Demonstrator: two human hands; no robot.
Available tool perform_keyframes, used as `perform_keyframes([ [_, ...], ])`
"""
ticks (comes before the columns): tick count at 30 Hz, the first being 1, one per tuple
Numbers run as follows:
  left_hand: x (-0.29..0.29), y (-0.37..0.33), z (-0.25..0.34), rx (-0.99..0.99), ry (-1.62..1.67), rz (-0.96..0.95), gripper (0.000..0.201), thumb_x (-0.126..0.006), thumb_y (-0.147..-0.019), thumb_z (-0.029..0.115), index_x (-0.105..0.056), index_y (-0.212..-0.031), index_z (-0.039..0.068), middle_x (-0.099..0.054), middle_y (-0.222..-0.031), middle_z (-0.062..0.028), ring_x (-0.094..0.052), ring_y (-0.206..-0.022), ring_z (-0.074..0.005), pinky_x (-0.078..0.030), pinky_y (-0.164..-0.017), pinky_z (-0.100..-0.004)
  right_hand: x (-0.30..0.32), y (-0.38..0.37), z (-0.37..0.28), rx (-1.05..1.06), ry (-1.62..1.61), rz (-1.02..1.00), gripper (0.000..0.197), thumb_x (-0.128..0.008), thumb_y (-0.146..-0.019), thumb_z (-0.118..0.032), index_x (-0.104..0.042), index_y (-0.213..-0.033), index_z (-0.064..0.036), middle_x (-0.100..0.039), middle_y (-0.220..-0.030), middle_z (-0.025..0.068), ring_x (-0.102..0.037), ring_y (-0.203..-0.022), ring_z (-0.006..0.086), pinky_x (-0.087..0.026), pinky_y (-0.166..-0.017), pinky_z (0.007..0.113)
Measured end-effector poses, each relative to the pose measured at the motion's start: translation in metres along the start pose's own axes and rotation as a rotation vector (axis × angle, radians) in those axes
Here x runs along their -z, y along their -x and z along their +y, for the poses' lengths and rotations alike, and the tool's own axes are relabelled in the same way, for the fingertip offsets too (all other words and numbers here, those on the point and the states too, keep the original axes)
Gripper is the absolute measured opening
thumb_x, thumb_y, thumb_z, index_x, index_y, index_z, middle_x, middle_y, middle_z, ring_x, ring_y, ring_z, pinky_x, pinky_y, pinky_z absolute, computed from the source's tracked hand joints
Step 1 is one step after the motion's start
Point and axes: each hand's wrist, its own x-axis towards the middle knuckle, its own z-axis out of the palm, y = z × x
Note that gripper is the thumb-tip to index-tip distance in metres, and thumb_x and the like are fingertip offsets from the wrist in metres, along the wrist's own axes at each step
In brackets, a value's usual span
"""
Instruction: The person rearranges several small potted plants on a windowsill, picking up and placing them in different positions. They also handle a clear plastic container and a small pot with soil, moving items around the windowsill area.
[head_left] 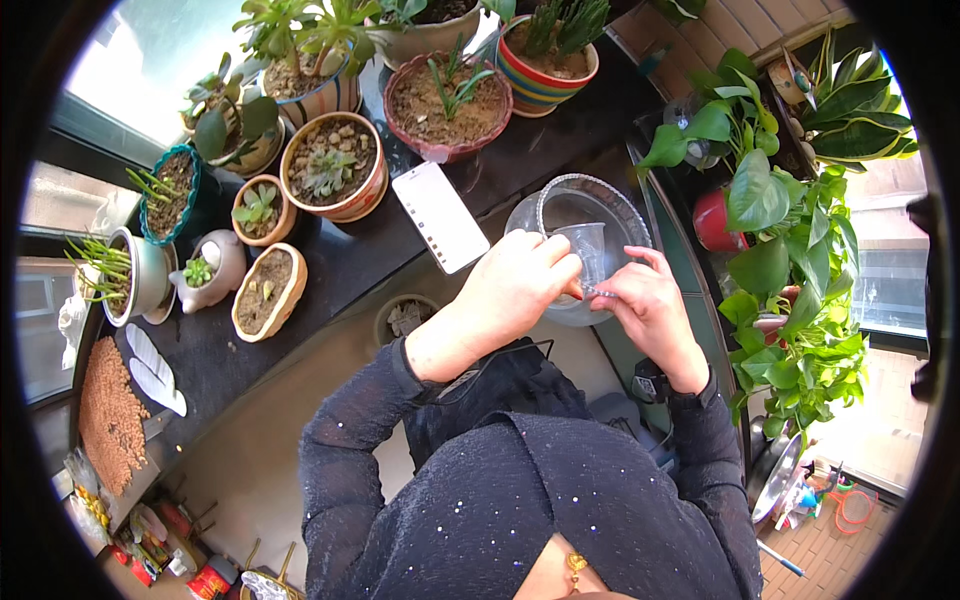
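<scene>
Clear plastic cup (pixel 590 245), both hands' grip, round glass bowl (pixel 560 205)

Home balcony or sunroom plant corner. Dark shelf (pixel 340 260) by windows (pixel 150 60) carried many potted succulents (pixel 330 170); leafy pothos (pixel 790 270) stood alongside; tiled floor (pixel 830 550) held household clutter.

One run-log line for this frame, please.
left hand: grips clear cup | right hand: on cup | glass bowl: beneath | phone: on dark shelf
</scene>
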Motion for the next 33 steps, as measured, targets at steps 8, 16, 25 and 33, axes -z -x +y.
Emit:
perform_keyframes([
  [8, 0.016, -0.014, -0.010, 0.149, 0.179, 0.133, 0.070, -0.080, -0.073, 0.002, -0.054, -0.138, 0.005, -0.046, -0.142, -0.0183, -0.066, -0.086, -0.0227, -0.055, -0.080, -0.0364, 0.028, -0.039, 0.068, -0.013, 0.064, 0.167, 0.008, -0.072, -0.088, -0.016, -0.074, -0.083, -0.0103, -0.075, -0.082, 0.0011, -0.069, -0.084, 0.0187, -0.043, -0.103, 0.042],
  [16, 0.054, 0.063, -0.021, 0.475, 0.191, 0.314, 0.048, -0.065, -0.084, -0.012, -0.061, -0.129, 0.002, -0.053, -0.137, -0.0153, -0.066, -0.083, -0.0156, -0.056, -0.080, -0.0307, 0.027, -0.099, 0.142, -0.007, 0.221, 0.311, 0.014, -0.066, -0.091, -0.016, -0.075, -0.082, -0.0106, -0.074, -0.081, 0.0032, -0.069, -0.080, 0.0228, -0.044, -0.099, 0.040],
  [25, 0.049, 0.126, -0.015, 0.741, 0.156, 0.497, 0.036, -0.063, -0.089, -0.009, -0.064, -0.123, 0.000, -0.058, -0.131, -0.0145, -0.066, -0.081, -0.0140, -0.054, -0.084, -0.0292, 0.015, -0.151, 0.210, -0.064, 0.367, 0.370, 0.017, -0.065, -0.091, -0.021, -0.077, -0.083, -0.0126, -0.074, -0.081, 0.0059, -0.069, -0.082, 0.0255, -0.044, -0.098, 0.040],
  [33, 0.052, 0.149, -0.018, 0.827, 0.113, 0.610, 0.038, -0.060, -0.090, -0.010, -0.062, -0.127, 0.001, -0.057, -0.132, -0.0145, -0.065, -0.081, -0.0135, -0.055, -0.084, -0.0287, 0.013, -0.183, 0.251, -0.182, 0.337, 0.373, 0.016, -0.068, -0.087, -0.024, -0.079, -0.086, -0.0133, -0.074, -0.085, 0.0097, -0.068, -0.086, 0.0316, -0.046, -0.094, 0.040],
])
